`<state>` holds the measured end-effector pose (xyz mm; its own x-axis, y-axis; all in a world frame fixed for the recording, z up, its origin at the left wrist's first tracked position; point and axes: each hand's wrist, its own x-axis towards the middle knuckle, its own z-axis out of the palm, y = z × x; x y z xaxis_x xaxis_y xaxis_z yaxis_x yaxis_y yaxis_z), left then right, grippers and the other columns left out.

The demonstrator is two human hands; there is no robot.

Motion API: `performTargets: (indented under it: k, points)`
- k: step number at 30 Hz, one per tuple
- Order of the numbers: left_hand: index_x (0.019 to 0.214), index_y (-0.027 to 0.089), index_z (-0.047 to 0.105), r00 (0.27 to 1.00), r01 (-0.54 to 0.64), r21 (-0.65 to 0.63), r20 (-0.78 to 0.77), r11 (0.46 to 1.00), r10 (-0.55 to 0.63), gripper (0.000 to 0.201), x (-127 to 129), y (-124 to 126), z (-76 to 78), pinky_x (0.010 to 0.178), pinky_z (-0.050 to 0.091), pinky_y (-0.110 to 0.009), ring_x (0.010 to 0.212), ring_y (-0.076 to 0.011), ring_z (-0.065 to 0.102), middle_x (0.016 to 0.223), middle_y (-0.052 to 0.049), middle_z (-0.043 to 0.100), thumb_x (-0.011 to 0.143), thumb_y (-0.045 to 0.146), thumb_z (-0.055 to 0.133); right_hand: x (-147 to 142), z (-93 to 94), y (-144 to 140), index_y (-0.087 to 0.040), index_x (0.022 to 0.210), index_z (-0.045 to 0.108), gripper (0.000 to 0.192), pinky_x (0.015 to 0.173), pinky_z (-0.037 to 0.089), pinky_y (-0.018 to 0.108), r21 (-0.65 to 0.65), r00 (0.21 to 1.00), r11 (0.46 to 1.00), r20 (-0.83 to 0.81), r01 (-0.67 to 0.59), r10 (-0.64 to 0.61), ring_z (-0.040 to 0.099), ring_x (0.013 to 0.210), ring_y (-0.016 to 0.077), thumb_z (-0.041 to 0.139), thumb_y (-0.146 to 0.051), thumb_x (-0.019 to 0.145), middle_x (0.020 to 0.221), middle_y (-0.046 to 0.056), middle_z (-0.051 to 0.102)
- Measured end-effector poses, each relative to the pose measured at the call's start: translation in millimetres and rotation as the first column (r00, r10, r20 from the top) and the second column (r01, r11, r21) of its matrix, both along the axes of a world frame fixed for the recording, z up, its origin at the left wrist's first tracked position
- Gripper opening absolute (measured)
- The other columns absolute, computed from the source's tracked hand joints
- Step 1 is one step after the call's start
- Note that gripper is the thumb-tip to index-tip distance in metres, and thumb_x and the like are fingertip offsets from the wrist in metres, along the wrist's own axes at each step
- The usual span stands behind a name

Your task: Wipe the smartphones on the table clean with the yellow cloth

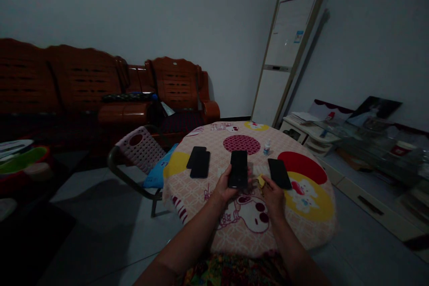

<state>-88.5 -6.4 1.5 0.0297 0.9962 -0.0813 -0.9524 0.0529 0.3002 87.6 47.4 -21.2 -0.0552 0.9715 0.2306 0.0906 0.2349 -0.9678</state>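
The left hand [224,186] grips the phone [238,169] by its near end — long axis pointing away over the table [315,228] — while the right hand [272,193], just beside it, pinches a yellow cloth [260,181].

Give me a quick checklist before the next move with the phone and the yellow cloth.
1. Left hand has a grip on the middle phone: ok, fingers wrap its left edge.
2. Right hand holds the yellow cloth: ok, though mostly hidden.
3. Cloth touching the phone: cannot tell; it sits beside the lower right corner.
4. Right phone lies flat on the table, apart from the hands: ok.
5. Stacked left phones away from the table edge: ok.
6. Small bottle upright: ok.
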Motion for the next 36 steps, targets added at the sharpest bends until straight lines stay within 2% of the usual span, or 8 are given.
performTargets:
  k: [2,5,10,13,18,26,31,36]
  points:
    - [0.13,0.007,0.051,0.998,0.064,0.039,0.018,0.997,-0.064,0.061,3,-1,-3.3,0.089,0.049,-0.05,0.104,-0.0326,0.064,0.116,-0.021,0.064,0.091,0.054,0.047,0,-1.7,4,-0.015,0.103,0.073,0.042,0.067,0.052,0.029,0.025,0.999,1.0,0.033,-0.005,0.004,0.067,0.081,0.0213,0.061,-0.037,0.07,0.097,0.009,0.073]
    - [0.125,0.003,0.054,0.992,0.124,0.002,-0.014,0.992,-0.124,0.069,6,1,-9.5,0.083,0.051,-0.048,0.095,-0.032,0.066,0.112,-0.023,0.065,0.09,0.062,0.041,-3,0.3,14,-0.017,0.095,0.075,0.034,0.078,0.052,0.031,0.174,0.992,0.983,0.098,0.06,-0.078,0.065,0.09,0.0216,0.055,-0.03,0.072,0.101,0.009,0.071]
    - [0.122,0.002,0.055,0.981,0.161,-0.029,-0.106,0.986,-0.164,0.076,9,4,-11.3,0.076,0.052,-0.044,0.085,-0.0295,0.067,0.106,-0.023,0.066,0.09,0.066,0.031,-22,13.8,32,-0.017,0.097,0.075,0.032,0.085,0.051,0.034,0.478,0.975,0.872,0.123,0.105,-0.184,0.063,0.096,0.0211,0.049,-0.023,0.079,0.103,0.011,0.068]
    - [0.126,0.006,0.054,0.965,0.191,-0.056,-0.17,0.98,-0.198,0.074,12,5,-9.5,0.073,0.053,-0.044,0.081,-0.0281,0.068,0.104,-0.02,0.067,0.089,0.066,0.031,-37,22.4,35,-0.018,0.1,0.074,0.033,0.086,0.051,0.034,0.627,0.973,0.777,0.142,0.053,-0.181,0.062,0.098,0.0201,0.046,-0.016,0.083,0.106,0.011,0.067]
    - [0.132,0.015,0.049,0.921,0.134,-0.141,-0.347,0.981,-0.176,0.067,18,5,-10.7,0.068,0.055,-0.042,0.079,-0.0263,0.068,0.105,-0.016,0.068,0.088,0.064,0.039,-53,29.2,32,-0.019,0.102,0.072,0.032,0.087,0.051,0.037,0.728,0.96,0.681,0.239,-0.08,-0.143,0.061,0.098,0.0201,0.045,-0.01,0.086,0.103,0.01,0.068]
    - [0.113,0.015,0.062,0.88,-0.001,-0.138,-0.47,0.99,-0.064,0.062,27,0,-1.2,0.081,0.05,-0.031,0.094,-0.021,0.066,0.1,-0.012,0.069,0.088,0.066,0.037,-50,13.3,10,-0.017,0.11,0.068,0.032,0.089,0.049,0.04,0.782,0.889,0.525,0.448,-0.337,-0.098,0.057,0.102,0.0225,0.042,-0.012,0.092,0.108,0.012,0.067]
    - [0.116,0.016,0.061,0.86,0.036,-0.078,-0.505,0.996,-0.07,0.063,27,0,-4.0,0.084,0.05,-0.031,0.099,-0.0213,0.064,0.107,-0.012,0.067,0.088,0.067,0.038,-46,13.7,9,-0.016,0.114,0.066,0.034,0.089,0.049,0.041,0.787,0.889,0.533,0.439,-0.312,-0.127,0.058,0.102,0.0224,0.039,-0.014,0.093,0.108,0.013,0.066]
    - [0.125,0.017,0.054,0.794,0.118,-0.129,-0.584,0.985,-0.172,0.073,25,5,-12.7,0.062,0.053,-0.035,0.073,-0.0222,0.066,0.096,-0.013,0.067,0.083,0.074,0.036,-46,21.8,27,-0.013,0.114,0.065,0.033,0.089,0.049,0.041,0.814,0.898,0.552,0.367,-0.184,-0.242,0.057,0.104,0.0231,0.038,-0.015,0.095,0.109,0.015,0.066]
